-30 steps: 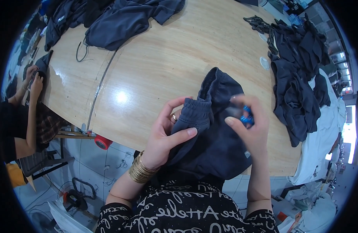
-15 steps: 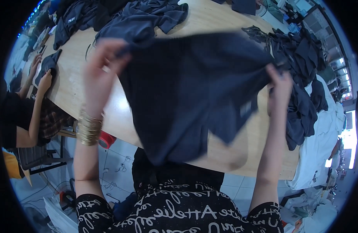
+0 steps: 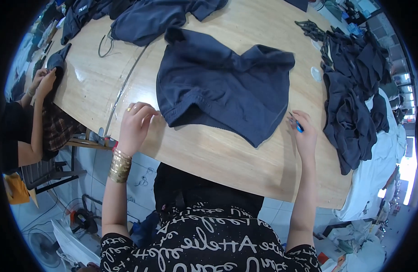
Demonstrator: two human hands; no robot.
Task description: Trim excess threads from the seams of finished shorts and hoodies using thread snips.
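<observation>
1. Left hand (image 3: 138,122): fingers loosely curled, thumb apart from them, nothing in the grasp; its fingertips are just beside the shorts, though whether one touches the cloth I cannot tell.
2. Right hand (image 3: 304,131): closed around small blue snips (image 3: 299,126), just beside the other edge of the shorts.
3. Between the hands and reaching beyond them, the dark shorts (image 3: 227,86) lie rumpled on the table (image 3: 195,152), waistband (image 3: 197,100) nearest the wearer, legs pointing away.
4. They look light, soft and limp, likely to fold and sag anywhere unsupported; neither slippery nor fragile, I judge, though the snips' tip could nick the cloth.
5. The gathered waistband seems the best hold: thicker, probably stretchy, its corner right by the left hand.
6. Farther out, beyond the right hand, lies a dark cloth pile (image 3: 349,120).
</observation>
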